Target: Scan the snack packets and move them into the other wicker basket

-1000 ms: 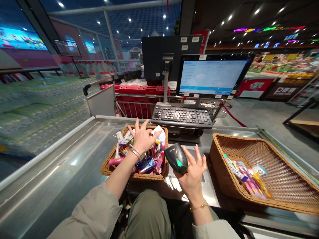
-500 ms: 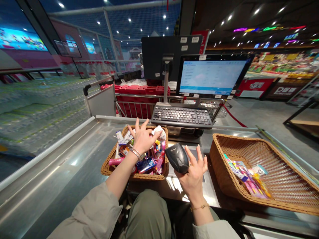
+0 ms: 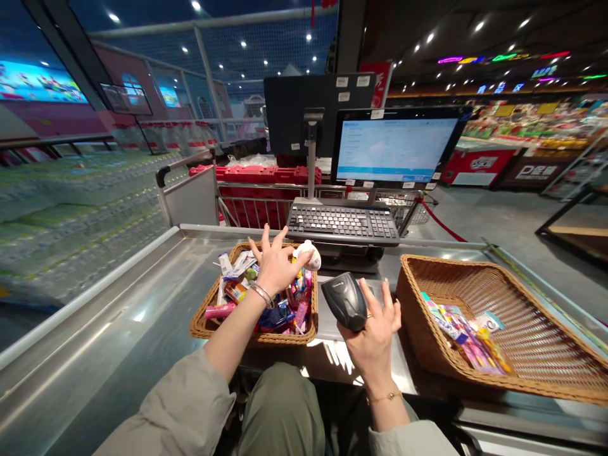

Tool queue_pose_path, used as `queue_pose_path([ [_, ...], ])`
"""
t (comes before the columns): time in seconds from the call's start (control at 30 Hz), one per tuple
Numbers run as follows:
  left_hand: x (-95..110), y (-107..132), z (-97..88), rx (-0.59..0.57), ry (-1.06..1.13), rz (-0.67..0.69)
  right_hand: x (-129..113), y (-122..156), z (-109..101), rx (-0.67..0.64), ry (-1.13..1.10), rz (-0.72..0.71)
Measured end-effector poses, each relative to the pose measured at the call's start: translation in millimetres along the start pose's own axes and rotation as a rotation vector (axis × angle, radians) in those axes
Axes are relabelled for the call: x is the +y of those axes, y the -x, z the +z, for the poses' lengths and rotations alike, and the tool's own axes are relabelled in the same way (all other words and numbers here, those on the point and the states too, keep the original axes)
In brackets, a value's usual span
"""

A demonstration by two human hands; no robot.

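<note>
Between thumb and index finger, my left hand (image 3: 278,263) pinches a small white rounded container (image 3: 310,255), its other fingers spread. It is over the right part of a wicker basket (image 3: 202,330) filled with small packaged goods, among them a pink tube (image 3: 220,311) and a dark blue packet (image 3: 278,315). My right hand (image 3: 373,329) is wrapped round a black handheld barcode scanner (image 3: 344,301), whose head points left toward the container. The scanner's handle is mostly hidden by the hand.
A larger wicker basket (image 3: 427,335) on the right holds several colourful packets (image 3: 475,339). Beyond the metal counter (image 3: 142,354) stand a keyboard (image 3: 344,221) and a lit monitor (image 3: 394,149). A cart (image 3: 187,196) is behind the counter.
My left hand has shifted slightly right with the white container, nearer the basket's right rim. My right hand and the scanner have also moved a little right. The view has shifted slightly.
</note>
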State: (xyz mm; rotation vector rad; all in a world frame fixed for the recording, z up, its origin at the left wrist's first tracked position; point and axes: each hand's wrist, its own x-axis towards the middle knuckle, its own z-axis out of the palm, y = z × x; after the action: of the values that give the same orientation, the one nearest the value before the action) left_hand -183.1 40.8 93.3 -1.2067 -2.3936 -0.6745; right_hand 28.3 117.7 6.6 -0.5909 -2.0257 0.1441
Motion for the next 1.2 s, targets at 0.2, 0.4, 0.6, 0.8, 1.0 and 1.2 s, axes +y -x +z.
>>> queue_pose_path([
  [0.2, 16, -1, -0.4, 0.018, 0.006, 0.051, 3, 0, -12, 0.022, 0.01, 0.06],
  [0.4, 37, -3, -0.9, 0.041, 0.014, 0.133, 15, 1, -29, 0.053, 0.07, 0.128],
  [0.6, 60, -8, 1.0, 0.063, 0.022, 0.195, 25, 1, -46, 0.098, 0.117, 0.187],
  [0.8, 87, -14, 5.2, 0.052, 0.036, 0.258, 36, 3, -61, 0.133, 0.144, 0.28],
  [1.0, 118, -16, 17.3, 0.013, 0.058, 0.344, 47, 6, -75, 0.2, 0.181, 0.365],
  [1.2, 150, -14, 30.9, -0.047, 0.119, 0.367, 75, 14, -86, 0.418, 0.214, 0.544],
])
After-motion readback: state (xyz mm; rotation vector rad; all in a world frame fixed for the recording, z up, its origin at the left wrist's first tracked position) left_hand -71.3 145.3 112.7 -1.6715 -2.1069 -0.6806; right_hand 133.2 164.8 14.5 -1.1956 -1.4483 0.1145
